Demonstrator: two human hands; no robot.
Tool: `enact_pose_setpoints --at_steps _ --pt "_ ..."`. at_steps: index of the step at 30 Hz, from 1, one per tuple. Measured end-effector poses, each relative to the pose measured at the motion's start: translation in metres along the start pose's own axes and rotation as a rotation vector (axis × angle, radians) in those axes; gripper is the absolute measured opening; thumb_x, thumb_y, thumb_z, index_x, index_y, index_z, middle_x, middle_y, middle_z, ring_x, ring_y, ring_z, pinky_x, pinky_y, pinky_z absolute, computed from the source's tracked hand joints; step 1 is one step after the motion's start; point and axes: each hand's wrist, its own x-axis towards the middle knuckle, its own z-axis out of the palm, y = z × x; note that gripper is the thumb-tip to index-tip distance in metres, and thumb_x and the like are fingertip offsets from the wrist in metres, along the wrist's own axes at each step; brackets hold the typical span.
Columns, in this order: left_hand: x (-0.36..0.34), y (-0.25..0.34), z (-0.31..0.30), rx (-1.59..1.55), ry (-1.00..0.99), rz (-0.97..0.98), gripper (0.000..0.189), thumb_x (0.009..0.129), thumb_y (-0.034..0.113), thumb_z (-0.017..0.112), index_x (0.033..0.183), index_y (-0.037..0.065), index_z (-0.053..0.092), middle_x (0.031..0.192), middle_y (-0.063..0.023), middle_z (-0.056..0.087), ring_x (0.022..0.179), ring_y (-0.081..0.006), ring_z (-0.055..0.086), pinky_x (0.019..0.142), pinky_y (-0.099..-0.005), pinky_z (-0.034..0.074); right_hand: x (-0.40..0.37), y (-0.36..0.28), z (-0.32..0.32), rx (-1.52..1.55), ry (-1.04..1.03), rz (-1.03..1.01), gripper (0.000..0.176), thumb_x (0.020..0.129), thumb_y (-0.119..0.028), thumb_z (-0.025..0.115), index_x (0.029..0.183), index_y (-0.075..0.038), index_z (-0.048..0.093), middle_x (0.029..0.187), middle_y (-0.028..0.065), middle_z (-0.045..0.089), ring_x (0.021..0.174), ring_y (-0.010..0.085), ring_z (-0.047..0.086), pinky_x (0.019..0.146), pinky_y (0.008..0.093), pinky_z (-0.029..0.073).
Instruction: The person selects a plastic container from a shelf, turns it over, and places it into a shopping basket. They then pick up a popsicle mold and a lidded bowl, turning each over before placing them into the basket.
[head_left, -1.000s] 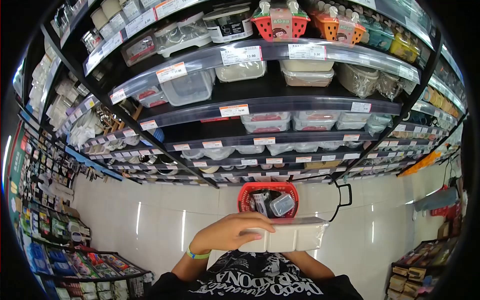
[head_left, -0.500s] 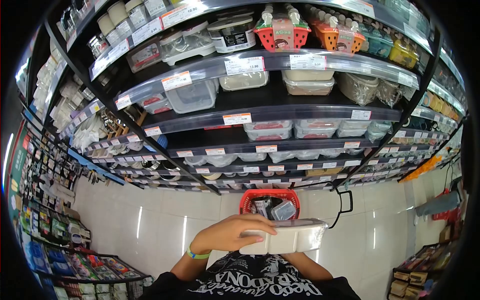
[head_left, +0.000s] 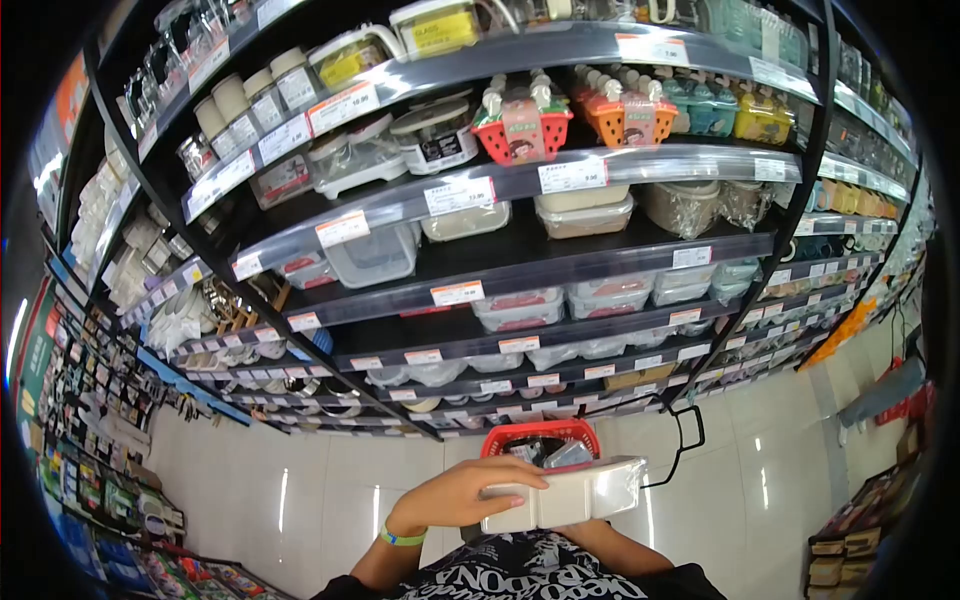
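A long white three-section container in clear plastic wrap is held level in front of my chest. My left hand is closed around its left end, fingers on top and thumb on the near side; a green-yellow band circles that wrist. My right hand holds the container from beneath, with its fingers hidden. Just past the container, a red shopping basket shows partly covered, with a clear-lidded box and a dark packaged item inside.
Store shelves with price tags rise ahead, stocked with plastic food boxes, red strawberry-style baskets and jars. A black metal frame juts out right of the basket. Tiled floor lies below, with further displays at left.
My view has tilted upward, so the shelves and basket appear lower and more of an upper shelf shows. Both hands keep the container, which now covers more of the basket.
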Motion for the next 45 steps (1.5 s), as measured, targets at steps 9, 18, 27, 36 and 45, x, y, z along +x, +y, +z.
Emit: enact_pose_setpoints --at_steps 9,18,27,36,45 --pt "0.007 0.002 -0.005 0.014 -0.022 0.016 0.03 0.093 0.009 0.061 0.122 0.005 0.064 0.123 -0.0113 0.064 0.116 -0.0267 0.059 0.1 -0.0361 0.046 -0.013 -0.009 -0.008 -0.019 -0.012 0.016 0.042 0.097 -0.039 0.051 0.129 -0.012 0.053 0.123 0.0107 0.061 0.109 0.0262 0.062 0.092 0.0433 0.053" --pt "0.006 -0.017 -0.009 -0.018 -0.032 0.022 0.03 0.094 0.007 0.061 0.123 0.002 0.063 0.127 -0.0121 0.063 0.123 -0.0255 0.056 0.105 -0.0365 0.042 -0.013 -0.014 -0.008 -0.08 -0.039 0.042 0.042 0.097 -0.039 0.051 0.13 -0.012 0.052 0.124 0.0109 0.06 0.11 0.0264 0.062 0.092 0.0434 0.053" --pt "0.008 -0.027 -0.006 0.083 -0.069 -0.04 0.034 0.097 0.013 0.059 0.129 0.002 0.059 0.134 -0.0109 0.058 0.128 -0.0236 0.05 0.11 -0.036 0.037 -0.008 -0.03 0.008 -0.191 -0.05 0.086 0.043 0.097 -0.039 0.051 0.13 -0.012 0.052 0.125 0.0111 0.06 0.11 0.0266 0.062 0.093 0.0435 0.052" --pt "0.004 -0.024 0.001 0.033 0.011 0.062 0.032 0.093 0.01 0.064 0.125 0.006 0.063 0.133 -0.0131 0.057 0.125 -0.0254 0.052 0.107 -0.0366 0.041 -0.014 -0.031 0.012 -0.208 -0.087 0.128 0.043 0.097 -0.039 0.051 0.131 -0.012 0.052 0.125 0.0113 0.06 0.11 0.0268 0.062 0.093 0.0436 0.052" --pt "0.002 0.001 -0.027 0.085 0.031 0.034 0.031 0.094 0.01 0.061 0.124 0.003 0.063 0.131 -0.0147 0.059 0.126 -0.027 0.052 0.108 -0.0378 0.039 -0.007 -0.026 0.004 -0.189 -0.119 0.169 0.044 0.097 -0.039 0.051 0.131 -0.012 0.051 0.126 0.0115 0.06 0.111 0.027 0.062 0.093 0.0437 0.052"
